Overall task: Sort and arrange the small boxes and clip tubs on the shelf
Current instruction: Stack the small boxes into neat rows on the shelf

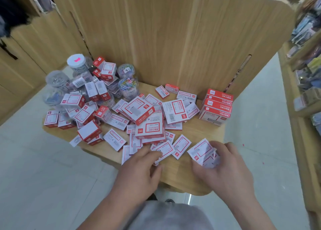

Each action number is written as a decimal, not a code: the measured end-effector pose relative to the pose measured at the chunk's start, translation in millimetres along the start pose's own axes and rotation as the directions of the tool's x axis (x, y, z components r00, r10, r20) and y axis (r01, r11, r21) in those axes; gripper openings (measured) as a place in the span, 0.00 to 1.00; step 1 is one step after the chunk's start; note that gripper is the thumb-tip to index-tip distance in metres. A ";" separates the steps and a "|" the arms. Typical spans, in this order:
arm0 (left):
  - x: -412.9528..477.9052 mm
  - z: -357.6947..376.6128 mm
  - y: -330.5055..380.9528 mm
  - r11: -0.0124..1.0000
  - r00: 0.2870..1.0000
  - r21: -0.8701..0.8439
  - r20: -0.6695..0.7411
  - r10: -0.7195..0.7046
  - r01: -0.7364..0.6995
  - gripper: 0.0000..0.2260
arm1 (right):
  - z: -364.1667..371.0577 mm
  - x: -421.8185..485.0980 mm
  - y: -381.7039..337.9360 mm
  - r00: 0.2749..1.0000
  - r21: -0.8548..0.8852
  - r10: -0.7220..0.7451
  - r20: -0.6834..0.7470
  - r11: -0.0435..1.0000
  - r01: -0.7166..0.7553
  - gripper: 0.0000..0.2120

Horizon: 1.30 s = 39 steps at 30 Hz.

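Head view: a pale wooden shelf point(182, 181) carries dozens of small red-and-white cardboard boxes point(145, 111) in a loose heap. At least five clear round clip tubs point(127, 85) stand at its far left. At the near edge the left hand point(139, 169) pinches one flat box point(164, 150). The right hand point(225, 163) grips a few boxes point(201, 150).

Bright, even shop light, slightly soft picture.
Shadows under the boxes point(149, 125) are faint; glare streaks the floor point(189, 197) below me; the wide lens bends and smears the edges.
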<state>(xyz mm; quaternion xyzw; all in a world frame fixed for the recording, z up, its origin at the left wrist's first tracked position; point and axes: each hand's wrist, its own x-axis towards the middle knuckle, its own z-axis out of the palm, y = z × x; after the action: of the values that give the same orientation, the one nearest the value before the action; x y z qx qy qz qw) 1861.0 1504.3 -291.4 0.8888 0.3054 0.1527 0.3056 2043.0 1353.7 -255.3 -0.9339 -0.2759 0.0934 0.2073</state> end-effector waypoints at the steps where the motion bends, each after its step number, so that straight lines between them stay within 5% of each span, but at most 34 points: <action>1: 1.1 -0.6 -0.7 1.000 1.000 0.003 0.000 0.007 -0.007 0.15 | -4.2 1.1 -3.1 1.000 0.043 0.013 -0.028 0.999 -0.011 0.33; 7: 20.6 -29.1 -4.9 0.997 0.993 -0.057 -0.116 0.035 -0.042 0.08 | 13.6 32.5 -49.5 0.994 0.119 -0.095 0.045 0.989 0.089 0.35; 10: 54.6 -56.9 -12.1 1.000 0.970 0.025 -0.242 0.000 0.006 0.16 | 31.7 49.3 -56.6 0.993 0.142 -0.089 0.081 0.987 0.077 0.40; 14: 105.4 -73.2 -16.1 0.968 0.997 0.248 -0.076 -0.012 0.030 0.27 | 42.9 52.0 -49.1 0.993 0.385 -0.106 0.047 0.919 0.080 0.35; 20: 154.6 -73.3 9.4 0.913 0.965 0.315 0.049 0.257 -0.260 0.16 | 46.8 54.2 -41.7 0.995 0.408 -0.095 -0.032 0.908 0.100 0.20; 25: 200.4 -42.4 35.9 0.833 0.936 0.500 0.349 0.057 -0.237 0.28 | 34.1 48.0 -43.6 0.998 0.466 -0.031 -0.047 0.883 0.050 0.11; 30: 209.8 -29.7 26.8 0.919 0.929 0.332 0.361 0.084 -0.212 0.26 | 25.3 47.1 -42.3 0.998 0.584 0.039 0.043 0.810 -0.057 0.10; 34: 203.3 -52.9 24.2 0.998 0.964 -0.021 0.258 0.060 -0.056 0.17 | 18.5 41.9 -47.2 0.998 0.584 0.048 0.042 0.809 -0.064 0.10; 37: 188.9 -86.9 30.1 0.944 0.973 -0.324 0.232 0.013 0.064 0.11 | 7.0 43.1 -66.7 0.996 0.548 -0.002 -0.094 0.835 0.053 0.11; 39: 174.4 -107.6 37.1 0.875 0.967 -0.475 0.253 0.037 0.091 0.11 | -1.3 47.5 -87.4 0.998 0.674 0.002 -0.062 0.738 0.041 0.18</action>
<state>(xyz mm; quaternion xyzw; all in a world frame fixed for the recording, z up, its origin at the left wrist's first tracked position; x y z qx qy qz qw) 1962.1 1640.5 -170.5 0.7922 0.2286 0.1045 0.5561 2041.2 1446.1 -218.7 -0.7949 -0.2269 0.1573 0.5403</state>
